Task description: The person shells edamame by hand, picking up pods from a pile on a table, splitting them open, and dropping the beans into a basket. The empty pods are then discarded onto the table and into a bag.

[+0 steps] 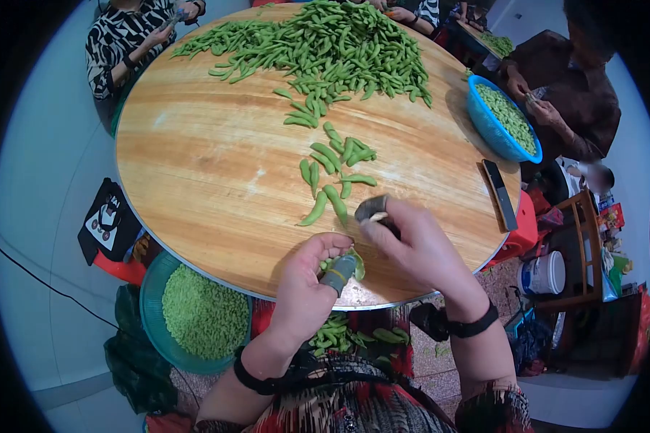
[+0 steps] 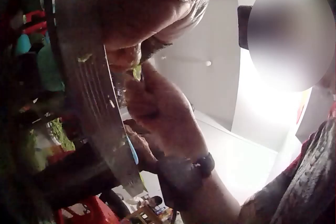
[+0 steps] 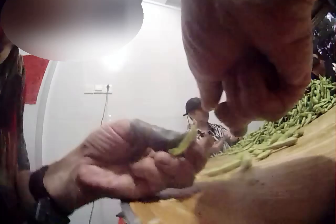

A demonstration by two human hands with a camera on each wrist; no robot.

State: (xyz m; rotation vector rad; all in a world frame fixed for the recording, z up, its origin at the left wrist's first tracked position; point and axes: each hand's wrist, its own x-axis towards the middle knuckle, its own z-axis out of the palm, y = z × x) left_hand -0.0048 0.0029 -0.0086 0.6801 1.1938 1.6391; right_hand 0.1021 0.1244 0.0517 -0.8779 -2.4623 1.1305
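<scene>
Close to the near table edge, my left hand (image 1: 303, 281) pinches a green soybean pod (image 1: 359, 265) between thumb and fingers. A grey-green cover (image 1: 338, 276) with a yellow band wraps that thumb. In the right wrist view the same pod (image 3: 184, 142) pokes out past the covered thumb. Just right of it, above the wood, is my right hand (image 1: 422, 234), blurred, its fingers loosely bent and no pod visible among them. It wears a dark cover (image 1: 370, 207) on a digit. Several loose pods (image 1: 325, 198) lie right ahead of both hands.
A big heap of pods (image 1: 354, 50) covers the far side of the round table (image 1: 195, 166). A blue basin (image 1: 498, 126) of shelled beans and a phone (image 1: 500, 195) are at the right. Below left stands a green basket (image 1: 152, 317) of beans. Other people sit around.
</scene>
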